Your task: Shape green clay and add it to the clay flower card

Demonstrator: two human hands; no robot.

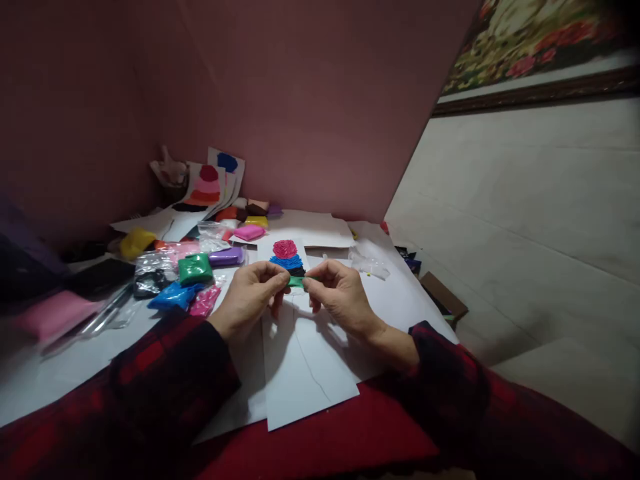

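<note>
Starting at the far left, I make out a blurred pink pack (57, 315), then a yellow one (137, 243), a black one (147, 285), a blue one (174, 297), a green one (195, 269) and a purple one (226, 257), crowded together on the table's pale covering. The left sleeve (175, 377) lies close by the blue pack, so a careless sweep of that forearm might drag it along. My left hand (251, 293) pinches one end of the green strip (296, 282) between thumb and forefinger. The strip spans the small gap between both hands, above the sheet (290, 373) and just nearer me than the black band (298, 272); I can't tell whether it touches the paper. Beyond that sit the blue band (286, 263) and the red disc (285, 249). The strip looks soft, so uneven pulling could thin it mid-span and tear it, while a hard squeeze could flatten its ends. Dipping too low might smear the black band, and a brushing wrist could shift the sheet, which looks loose. My right hand (345, 297) grips the other end, thumb against forefinger. Further right lies a clear bag (369, 263), well apart from the fingers.
</note>
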